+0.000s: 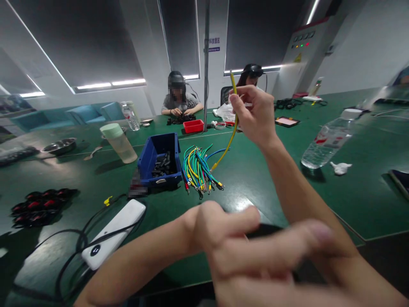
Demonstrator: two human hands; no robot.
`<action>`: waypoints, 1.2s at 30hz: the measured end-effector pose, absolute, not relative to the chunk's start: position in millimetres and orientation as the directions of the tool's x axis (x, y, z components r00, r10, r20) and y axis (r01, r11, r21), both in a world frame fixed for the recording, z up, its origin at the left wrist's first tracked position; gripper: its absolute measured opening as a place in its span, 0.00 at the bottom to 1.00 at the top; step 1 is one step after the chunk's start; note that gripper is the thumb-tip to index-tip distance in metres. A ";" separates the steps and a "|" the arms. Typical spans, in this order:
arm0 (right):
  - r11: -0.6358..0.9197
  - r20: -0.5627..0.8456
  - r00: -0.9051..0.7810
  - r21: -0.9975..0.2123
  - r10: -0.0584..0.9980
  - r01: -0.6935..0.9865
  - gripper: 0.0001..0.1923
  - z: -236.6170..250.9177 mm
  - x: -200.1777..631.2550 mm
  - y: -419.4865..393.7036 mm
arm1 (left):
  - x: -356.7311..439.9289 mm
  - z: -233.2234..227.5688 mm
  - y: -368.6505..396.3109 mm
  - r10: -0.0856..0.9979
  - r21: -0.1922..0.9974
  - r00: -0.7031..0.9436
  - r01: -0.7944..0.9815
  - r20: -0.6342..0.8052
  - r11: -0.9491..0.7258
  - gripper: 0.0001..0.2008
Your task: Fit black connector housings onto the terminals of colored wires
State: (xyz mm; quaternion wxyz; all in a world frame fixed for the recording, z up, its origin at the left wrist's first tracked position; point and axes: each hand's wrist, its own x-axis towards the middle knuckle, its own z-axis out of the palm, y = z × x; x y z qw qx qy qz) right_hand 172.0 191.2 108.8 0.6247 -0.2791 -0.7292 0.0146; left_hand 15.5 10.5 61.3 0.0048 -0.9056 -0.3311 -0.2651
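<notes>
My right hand (255,113) is raised over the table, thumb and fingers pinching a yellow wire (230,138) near its upper end. The wire hangs in a curve, and its lower end, with a metal terminal, is at the edge of a wire bundle (198,168). In that bundle lie green, blue and yellow wires with ring terminals. Close to the camera, my left hand (243,256) is held low with its fingers stretched apart, partly blurred, with nothing visible in it. Left of the bundle stands a blue bin (161,181) with small black sleeves (162,164) inside.
A white power bank (115,232) with a black cable lies at left, near black-and-red parts (41,207). A green-lidded bottle (119,145) stands behind. Rightward is a water bottle (329,140). Across the table sit two people, near a red tray (193,126) and a metal pole (206,64).
</notes>
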 end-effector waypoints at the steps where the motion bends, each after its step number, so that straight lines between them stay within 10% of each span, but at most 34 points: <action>1: 0.848 0.909 -0.051 -0.365 0.415 0.385 0.23 110.8 175.4 190.3 | 18.3 67.7 27.2 0.565 0.136 0.659 0.584 0.497 -0.800 0.13; 7: 0.854 0.920 0.044 -0.378 0.389 0.357 0.21 116.7 187.1 191.0 | 12.4 85.5 102.9 0.713 0.060 0.362 0.869 0.600 -0.492 0.22; 12: 0.864 0.918 0.061 -0.390 0.392 0.318 0.22 109.5 193.2 209.7 | -5.6 74.9 124.8 0.758 0.181 0.536 0.759 0.373 -0.626 0.19; 23: 0.667 0.613 -0.350 -0.743 0.708 0.048 0.17 118.0 159.9 165.3 | 5.9 76.3 124.8 0.669 0.479 0.276 0.518 0.691 -0.709 0.19; 29: 0.700 0.631 -0.344 -0.704 0.695 0.123 0.10 120.7 170.2 161.0 | 20.0 38.1 134.3 0.751 0.592 0.416 0.462 0.514 -0.661 0.24; 33: 0.729 0.692 -0.228 -0.647 0.685 0.225 0.07 124.7 185.7 168.9 | 28.3 -10.9 140.8 0.704 0.368 0.698 0.625 0.132 -0.688 0.22; 36: 0.727 0.702 -0.198 -0.637 0.685 0.257 0.06 127.2 191.4 171.0 | 34.3 -41.1 137.2 0.739 0.026 0.661 0.743 0.129 -0.669 0.20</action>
